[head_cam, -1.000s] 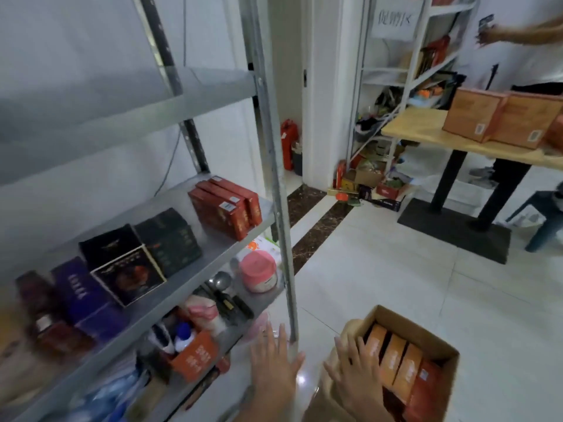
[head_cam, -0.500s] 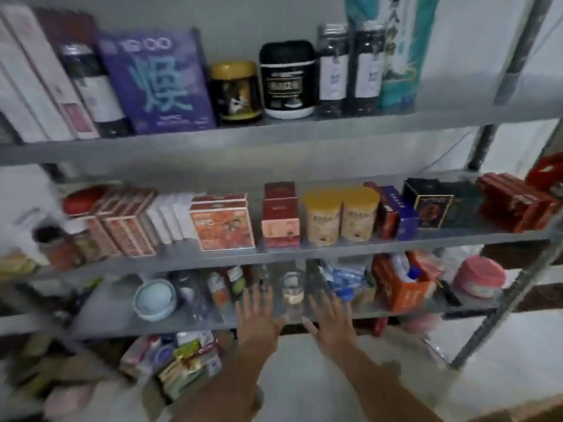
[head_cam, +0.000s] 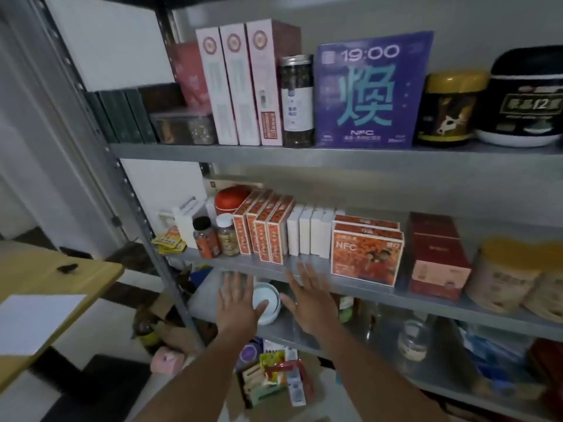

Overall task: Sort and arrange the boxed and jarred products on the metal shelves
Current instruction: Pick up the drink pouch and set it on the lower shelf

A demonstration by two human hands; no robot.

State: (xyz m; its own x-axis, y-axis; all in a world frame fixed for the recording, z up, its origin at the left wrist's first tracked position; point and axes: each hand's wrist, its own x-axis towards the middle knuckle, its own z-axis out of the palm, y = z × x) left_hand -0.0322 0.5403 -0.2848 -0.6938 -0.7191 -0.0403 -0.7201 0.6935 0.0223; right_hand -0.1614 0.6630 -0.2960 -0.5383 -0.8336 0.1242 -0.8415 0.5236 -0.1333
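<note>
Both hands are empty, fingers spread flat: the left hand [head_cam: 236, 303] and right hand [head_cam: 307, 296] hover just before the grey metal middle shelf [head_cam: 380, 289]. Orange upright cartons [head_cam: 263, 228] and white slim boxes [head_cam: 310, 233] stand on it, far of the hands. Judged step: approach; next, selecting and grasping one product.

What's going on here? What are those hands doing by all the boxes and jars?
A person is facing metal shelves packed with boxes and jars. Both the left hand and the right hand are stretched out flat and open toward the middle shelf, holding nothing. Closest to them are a row of slim orange boxes, some white boxes and a bigger orange NFC box. Nothing has been picked up at this moment.
</note>
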